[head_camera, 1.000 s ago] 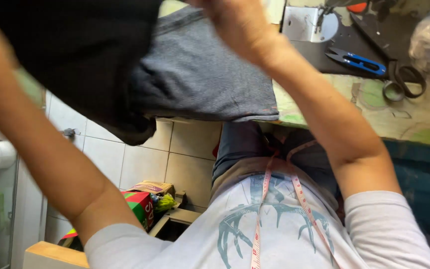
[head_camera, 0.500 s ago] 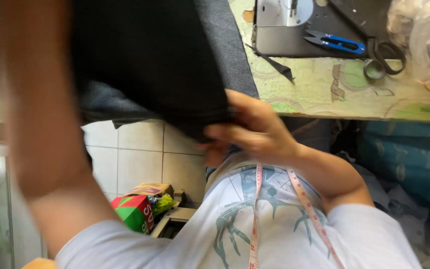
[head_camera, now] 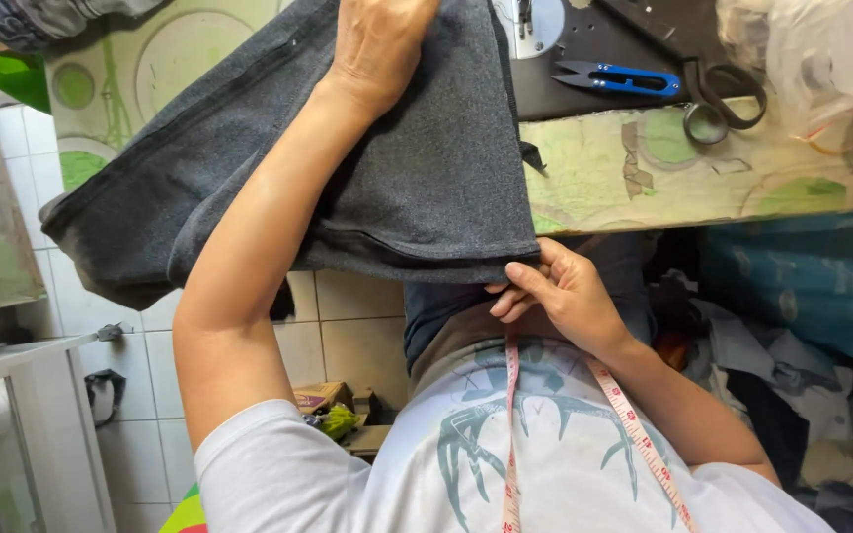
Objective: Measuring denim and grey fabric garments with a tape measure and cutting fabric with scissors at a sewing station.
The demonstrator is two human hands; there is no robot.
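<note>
Partly cropped, left hand (head_camera: pixel 379 44) flat on grey fabric (head_camera: pixel 426 168); right hand (head_camera: pixel 555 291) pinching hem.

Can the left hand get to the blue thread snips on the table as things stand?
Probably yes. The left hand lies flat on the grey fabric, and the blue thread snips sit in the open beside that fabric with nothing between. It would have to let go of the cloth first.

Right of the raised hand, on the patterned green tabletop (head_camera: pixel 644 183) lie blue-handled thread snips (head_camera: pixel 616 79) and black-handled scissors (head_camera: pixel 723 94) — just beside each other. A pink measuring tape (head_camera: pixel 511 434) hangs below the lower hand — over a white printed shirt (head_camera: pixel 505 474).
</note>
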